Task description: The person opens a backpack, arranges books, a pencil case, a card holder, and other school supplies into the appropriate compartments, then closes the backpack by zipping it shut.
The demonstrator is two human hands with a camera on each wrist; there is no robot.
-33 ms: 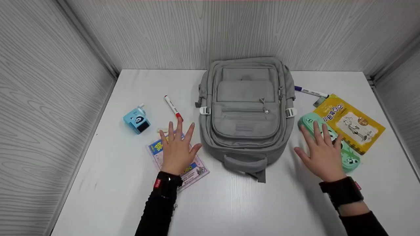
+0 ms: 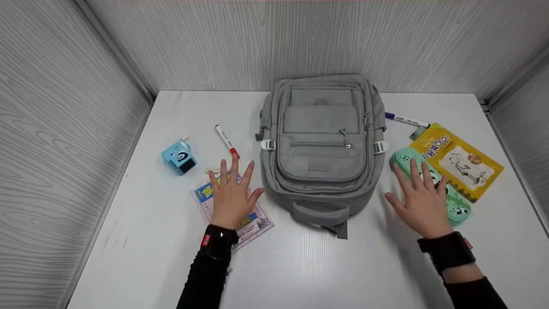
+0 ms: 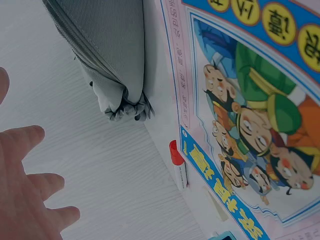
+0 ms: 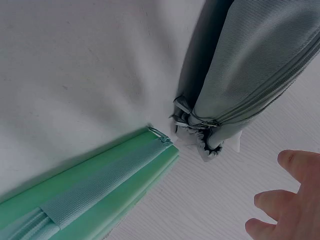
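Observation:
My left hand (image 2: 231, 199) is spread flat over a pink and blue booklet (image 2: 261, 221), holding nothing. In the left wrist view the booklet's (image 3: 250, 110) cartoon cover shows, with the fingers apart from it. My right hand (image 2: 424, 206), fingers also spread, hovers over the near-left side of a green pencil case (image 2: 459, 210); the right wrist view shows a gap between the hand (image 4: 290, 200) and the case (image 4: 100, 190). Between the hands a grey backpack (image 2: 319, 150) lies with its top handle toward me.
Left of the backpack are a blue sharpener (image 2: 179, 157), a red-capped marker (image 2: 225, 139) and a small pale item (image 2: 212, 170) partly behind my left fingers. On the right lie a yellow booklet (image 2: 459, 163), a dark-capped marker (image 2: 405, 120) and a small grey-green piece (image 2: 417, 133).

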